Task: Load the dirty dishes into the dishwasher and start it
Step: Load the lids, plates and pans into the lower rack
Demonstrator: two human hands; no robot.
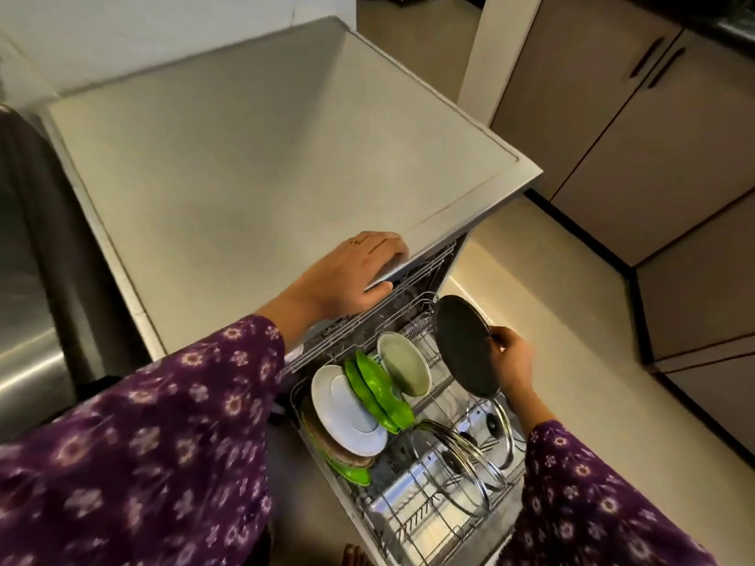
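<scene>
The dark pan (465, 347) was held tilted above the rack (408, 524), beside the pale plate (404, 363), its rim gripped by the fingers of the right hand (512, 363). The top edge of the dishwasher (265, 157) was clasped by the left hand (351, 275). The pan would best be lowered upright between free prongs.

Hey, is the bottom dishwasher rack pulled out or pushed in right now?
Pulled out. The lower rack extends well past the dishwasher's top edge, with its white plate and glass lids fully exposed from above.
</scene>
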